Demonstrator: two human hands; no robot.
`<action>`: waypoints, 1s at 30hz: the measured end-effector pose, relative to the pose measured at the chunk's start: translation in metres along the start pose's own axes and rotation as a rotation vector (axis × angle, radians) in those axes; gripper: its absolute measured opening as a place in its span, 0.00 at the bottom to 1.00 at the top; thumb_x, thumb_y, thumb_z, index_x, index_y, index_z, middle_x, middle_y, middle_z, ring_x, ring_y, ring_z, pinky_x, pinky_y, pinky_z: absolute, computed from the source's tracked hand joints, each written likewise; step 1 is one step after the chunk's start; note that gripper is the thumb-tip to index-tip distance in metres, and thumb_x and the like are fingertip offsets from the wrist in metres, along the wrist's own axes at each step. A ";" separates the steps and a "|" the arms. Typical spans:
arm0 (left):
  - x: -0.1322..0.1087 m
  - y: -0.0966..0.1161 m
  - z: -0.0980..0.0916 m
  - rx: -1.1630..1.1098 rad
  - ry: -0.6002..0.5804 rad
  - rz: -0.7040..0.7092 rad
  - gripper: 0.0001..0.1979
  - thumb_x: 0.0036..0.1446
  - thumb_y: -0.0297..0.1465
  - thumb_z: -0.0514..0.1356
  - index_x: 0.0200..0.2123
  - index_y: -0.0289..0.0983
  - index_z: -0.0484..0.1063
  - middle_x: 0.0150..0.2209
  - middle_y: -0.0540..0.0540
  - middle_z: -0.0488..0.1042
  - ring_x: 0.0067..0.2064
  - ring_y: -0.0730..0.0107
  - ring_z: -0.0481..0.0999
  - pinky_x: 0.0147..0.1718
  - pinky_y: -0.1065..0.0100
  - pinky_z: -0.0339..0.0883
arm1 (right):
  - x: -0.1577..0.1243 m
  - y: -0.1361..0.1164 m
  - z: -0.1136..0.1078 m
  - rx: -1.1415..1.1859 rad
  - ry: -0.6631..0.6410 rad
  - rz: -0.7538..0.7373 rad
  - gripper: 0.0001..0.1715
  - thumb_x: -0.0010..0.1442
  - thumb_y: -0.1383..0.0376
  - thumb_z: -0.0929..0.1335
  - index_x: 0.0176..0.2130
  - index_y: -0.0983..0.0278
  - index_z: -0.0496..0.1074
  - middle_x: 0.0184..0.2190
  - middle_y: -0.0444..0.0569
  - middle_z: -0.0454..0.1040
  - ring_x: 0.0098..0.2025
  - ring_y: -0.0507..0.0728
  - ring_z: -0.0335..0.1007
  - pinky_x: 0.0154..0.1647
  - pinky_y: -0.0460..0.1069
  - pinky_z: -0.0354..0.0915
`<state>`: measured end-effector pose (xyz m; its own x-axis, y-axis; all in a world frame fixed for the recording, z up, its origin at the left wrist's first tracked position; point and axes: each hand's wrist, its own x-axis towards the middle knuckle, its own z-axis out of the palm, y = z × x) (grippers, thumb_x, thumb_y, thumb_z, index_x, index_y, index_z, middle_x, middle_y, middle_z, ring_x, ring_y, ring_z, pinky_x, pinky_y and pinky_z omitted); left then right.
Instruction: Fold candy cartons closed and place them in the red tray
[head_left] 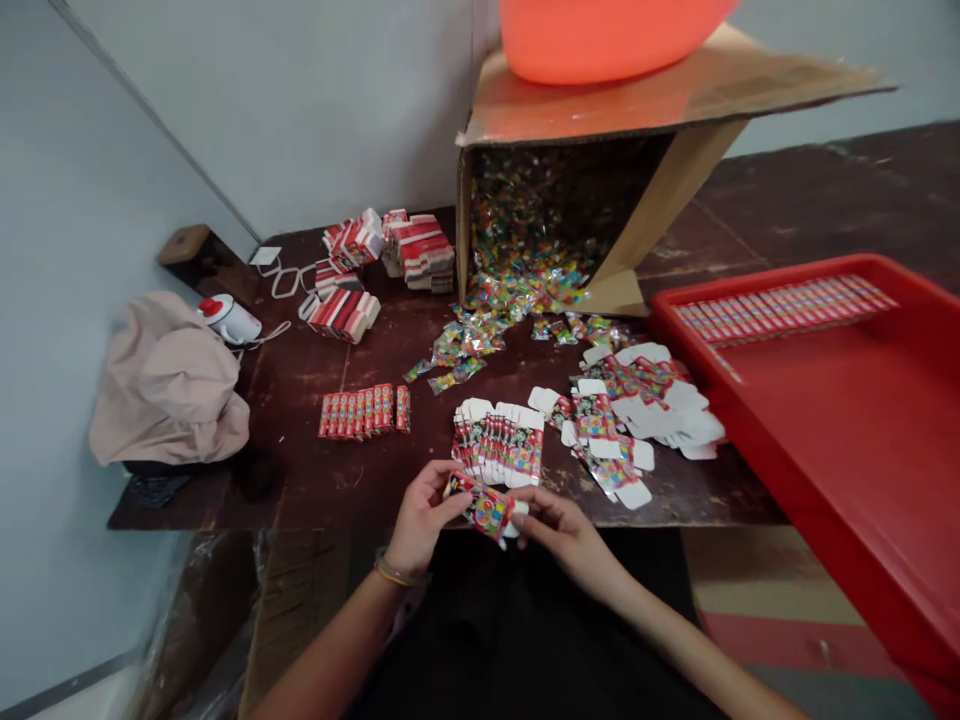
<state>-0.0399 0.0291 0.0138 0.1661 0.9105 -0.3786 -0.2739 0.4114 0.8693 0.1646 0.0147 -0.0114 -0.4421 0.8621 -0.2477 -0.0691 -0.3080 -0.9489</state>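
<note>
A small red printed candy box with white end flaps is held up near the table's front edge. My left hand grips its left end between thumb and fingers. At the right end, by the white flaps, my right hand pinches the box. Just beyond my hands lies a fanned row of flat unfolded boxes. More flat boxes are spread loosely to the right. A row of closed filled-looking boxes stands to the left.
Wrapped candies spill from a tipped cardboard carton with an orange basin on top. A red tray at the right holds rows of boxes. Banded box stacks, a cup and beige cloth are left.
</note>
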 end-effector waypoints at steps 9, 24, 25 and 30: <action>0.006 0.000 -0.021 0.218 -0.408 -0.127 0.20 0.54 0.36 0.62 0.47 0.35 0.67 0.41 0.42 0.73 0.41 0.64 0.73 0.34 0.67 0.71 | 0.173 -0.052 -0.004 -0.929 -0.020 -0.426 0.17 0.58 0.76 0.63 0.47 0.67 0.71 0.46 0.55 0.73 0.51 0.60 0.65 0.55 0.55 0.58; 0.032 -0.019 -0.025 0.063 -0.197 -0.069 0.24 0.50 0.36 0.64 0.50 0.35 0.64 0.40 0.41 0.72 0.38 0.65 0.74 0.28 0.69 0.73 | 0.108 -0.072 -0.022 -0.629 -0.140 -0.280 0.11 0.60 0.60 0.68 0.39 0.64 0.66 0.27 0.43 0.73 0.27 0.51 0.67 0.28 0.44 0.61; 0.035 -0.020 -0.020 0.093 -0.242 -0.077 0.24 0.50 0.36 0.65 0.49 0.35 0.65 0.40 0.41 0.72 0.39 0.65 0.74 0.28 0.69 0.73 | 0.097 -0.076 -0.023 -0.661 -0.122 -0.272 0.10 0.60 0.60 0.68 0.36 0.64 0.67 0.26 0.42 0.72 0.27 0.51 0.67 0.28 0.44 0.60; 0.038 -0.024 0.007 0.096 -0.294 -0.116 0.24 0.47 0.35 0.66 0.47 0.34 0.65 0.36 0.44 0.73 0.35 0.67 0.73 0.26 0.71 0.72 | 0.068 -0.082 -0.027 -0.794 -0.004 -0.323 0.09 0.63 0.61 0.66 0.33 0.64 0.69 0.26 0.44 0.71 0.27 0.51 0.65 0.29 0.44 0.59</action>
<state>-0.0201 0.0536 -0.0192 0.4610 0.8012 -0.3815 -0.1488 0.4936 0.8569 0.1646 0.1098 0.0442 -0.5114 0.8574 0.0575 0.4539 0.3264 -0.8291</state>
